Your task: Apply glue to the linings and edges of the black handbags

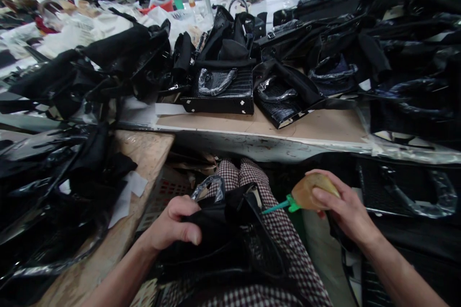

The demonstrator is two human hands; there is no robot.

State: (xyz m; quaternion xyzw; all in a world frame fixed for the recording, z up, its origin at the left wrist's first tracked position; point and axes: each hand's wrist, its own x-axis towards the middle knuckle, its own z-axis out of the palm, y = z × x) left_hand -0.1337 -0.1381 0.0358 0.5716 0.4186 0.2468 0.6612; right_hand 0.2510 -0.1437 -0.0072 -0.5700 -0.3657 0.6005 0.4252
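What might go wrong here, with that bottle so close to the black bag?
A stray drip might mark the black bag, since the green nozzle of the amber bottle in the right hand points at its edge. The bag might also shift, as it seems to rest on the checkered trousers, with only the left hand on it.

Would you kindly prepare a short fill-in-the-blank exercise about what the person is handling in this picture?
1. The right hand holds a bottle with its thin nozzle pointing toward the person's ____ side.
2. The left hand holds a bag whose colour is ____.
3. The bag is over the person's ____, not on a table.
4. The trousers have a ____ pattern.

Missing words: left; black; lap; checked.
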